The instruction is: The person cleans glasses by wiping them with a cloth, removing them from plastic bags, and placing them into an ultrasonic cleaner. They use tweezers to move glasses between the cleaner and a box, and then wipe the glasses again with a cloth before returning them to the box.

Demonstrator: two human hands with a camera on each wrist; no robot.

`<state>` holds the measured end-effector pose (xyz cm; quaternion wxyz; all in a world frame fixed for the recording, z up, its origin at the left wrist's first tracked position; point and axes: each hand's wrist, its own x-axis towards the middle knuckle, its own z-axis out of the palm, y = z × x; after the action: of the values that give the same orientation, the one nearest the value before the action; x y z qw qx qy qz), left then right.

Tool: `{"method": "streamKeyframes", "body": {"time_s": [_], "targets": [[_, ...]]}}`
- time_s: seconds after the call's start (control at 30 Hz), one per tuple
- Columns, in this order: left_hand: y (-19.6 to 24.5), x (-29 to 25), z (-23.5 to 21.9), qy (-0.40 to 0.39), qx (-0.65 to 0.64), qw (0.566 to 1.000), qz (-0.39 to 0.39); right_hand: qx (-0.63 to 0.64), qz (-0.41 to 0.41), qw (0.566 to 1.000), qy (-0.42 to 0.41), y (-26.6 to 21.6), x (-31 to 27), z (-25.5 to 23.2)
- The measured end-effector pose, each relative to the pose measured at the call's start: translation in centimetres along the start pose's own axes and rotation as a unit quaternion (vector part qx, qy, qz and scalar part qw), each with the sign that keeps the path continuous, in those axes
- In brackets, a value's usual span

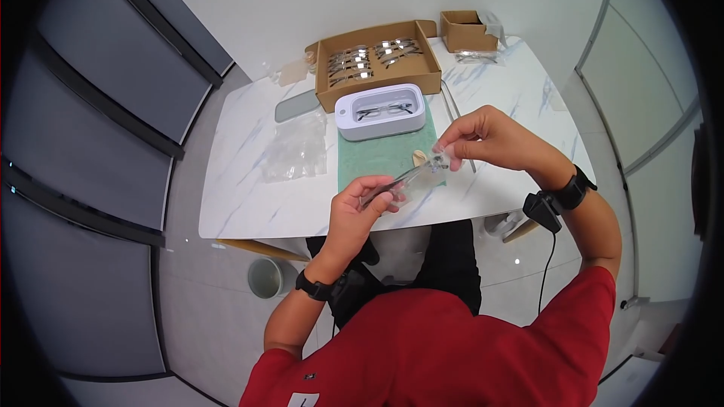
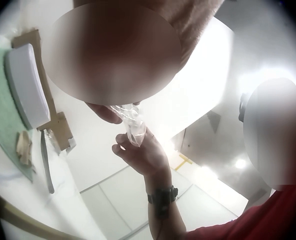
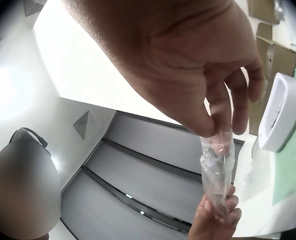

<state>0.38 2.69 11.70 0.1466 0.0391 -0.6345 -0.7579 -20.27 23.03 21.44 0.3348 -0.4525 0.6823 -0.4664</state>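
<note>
A clear plastic bag [image 1: 413, 179] with a pair of glasses in it is stretched between both hands above the table's front edge. My left hand [image 1: 360, 209] grips its lower end, thumb on top. At the upper end, my right hand [image 1: 489, 140] pinches the bag between thumb and fingers. The right wrist view shows the bag [image 3: 216, 172] hanging from the right hand [image 3: 203, 75], with the left hand [image 3: 214, 220] around its far end. In the left wrist view the right hand [image 2: 147, 157] is at the bag's end.
A white cleaner [image 1: 381, 130] with glasses in its basin stands on a green cloth [image 1: 362, 162]. Behind it is a cardboard box [image 1: 377, 79] of several glasses. Empty bags [image 1: 298, 152] and a grey lid [image 1: 297, 106] lie left; tweezers [image 1: 451, 102] and a small box [image 1: 460, 34] are right.
</note>
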Motion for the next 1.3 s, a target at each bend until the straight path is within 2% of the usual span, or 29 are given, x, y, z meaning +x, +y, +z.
{"method": "streamKeyframes", "body": {"time_s": [0.33,0.47,0.77,0.87,0.97,1.17,1.3], "targets": [[-0.1,0.6,0.7,0.003,0.042,0.999,-0.008,-0.062,-0.031,0.998,0.011,1.2,0.0,0.3],[-0.5,0.9,0.8,-0.003,0.033,0.999,-0.013,-0.055,-0.017,0.998,0.014,2.0,0.1,0.3],[-0.6,0.7,-0.1,-0.035,-0.025,0.997,-0.069,-0.088,-0.056,0.994,0.042,2.5,0.4,0.4],[-0.6,0.4,-0.5,-0.03,-0.041,0.996,-0.077,0.002,-0.013,0.998,0.061,2.6,0.6,0.3],[-0.7,0.3,-0.8,-0.023,-0.056,0.995,-0.079,0.042,-0.006,0.997,0.063,2.4,0.8,0.6],[-0.6,0.5,-0.8,-0.029,-0.018,0.997,-0.067,-0.015,0.0,0.999,0.038,2.6,1.2,0.8],[-0.8,0.4,-1.2,-0.027,-0.022,0.997,-0.065,-0.003,0.007,0.997,0.072,2.2,1.2,0.8]]}}
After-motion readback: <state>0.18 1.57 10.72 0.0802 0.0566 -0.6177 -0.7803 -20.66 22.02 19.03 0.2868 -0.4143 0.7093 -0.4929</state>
